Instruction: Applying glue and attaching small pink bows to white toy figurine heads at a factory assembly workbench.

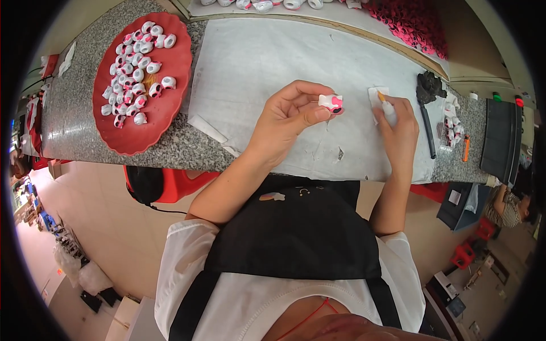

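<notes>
My left hand (278, 122) pinches a small white, pink and black figurine piece (331, 104) between thumb and fingers, above the white paper sheet (244, 62). To its right, my right hand (401, 133) is closed round a small white squeeze bottle (389, 113) with an orange-yellow tip. That tip points away from me, over a small white pad (375, 98) lying on the sheet. On the far left, a red scalloped tray (116, 136) holds many similar white and pink pieces (136, 74).
A raised ledge at the back carries white pieces (263, 5) and a heap of pink parts (409, 25). Right of the sheet lie a black rod (427, 131), a crumpled dark lump (430, 87), a clear bag of pieces (453, 131) and an orange stick (466, 148).
</notes>
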Demonstrator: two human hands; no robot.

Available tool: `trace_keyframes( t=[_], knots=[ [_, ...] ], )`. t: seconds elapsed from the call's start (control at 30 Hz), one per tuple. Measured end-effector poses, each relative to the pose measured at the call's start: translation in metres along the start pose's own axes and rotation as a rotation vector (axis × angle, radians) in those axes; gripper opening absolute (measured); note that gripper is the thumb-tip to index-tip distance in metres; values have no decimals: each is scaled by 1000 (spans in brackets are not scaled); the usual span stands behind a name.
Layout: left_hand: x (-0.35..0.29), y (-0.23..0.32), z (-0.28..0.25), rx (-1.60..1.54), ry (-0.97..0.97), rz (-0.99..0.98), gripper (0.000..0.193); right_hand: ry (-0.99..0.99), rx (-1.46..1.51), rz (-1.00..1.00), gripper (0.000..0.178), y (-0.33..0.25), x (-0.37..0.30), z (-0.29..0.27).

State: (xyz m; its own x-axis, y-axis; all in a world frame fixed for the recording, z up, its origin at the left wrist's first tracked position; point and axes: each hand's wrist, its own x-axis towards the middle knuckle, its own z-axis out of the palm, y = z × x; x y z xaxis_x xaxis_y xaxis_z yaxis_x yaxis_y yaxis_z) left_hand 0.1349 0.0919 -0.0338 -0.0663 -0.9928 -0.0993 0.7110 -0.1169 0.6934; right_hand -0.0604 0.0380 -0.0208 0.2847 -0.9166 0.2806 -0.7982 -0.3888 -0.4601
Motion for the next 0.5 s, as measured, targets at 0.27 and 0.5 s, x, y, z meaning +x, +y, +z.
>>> trace_keyframes(
  t=[0.27, 0.5],
  knots=[
    [-1, -1, -3, 8, 3, -15, 22, 159, 637, -87, 17, -49, -7, 4],
    [-3, -4, -2, 74, 32, 45, 22, 164, 523, -305, 18, -67, -4, 19]
  ],
)
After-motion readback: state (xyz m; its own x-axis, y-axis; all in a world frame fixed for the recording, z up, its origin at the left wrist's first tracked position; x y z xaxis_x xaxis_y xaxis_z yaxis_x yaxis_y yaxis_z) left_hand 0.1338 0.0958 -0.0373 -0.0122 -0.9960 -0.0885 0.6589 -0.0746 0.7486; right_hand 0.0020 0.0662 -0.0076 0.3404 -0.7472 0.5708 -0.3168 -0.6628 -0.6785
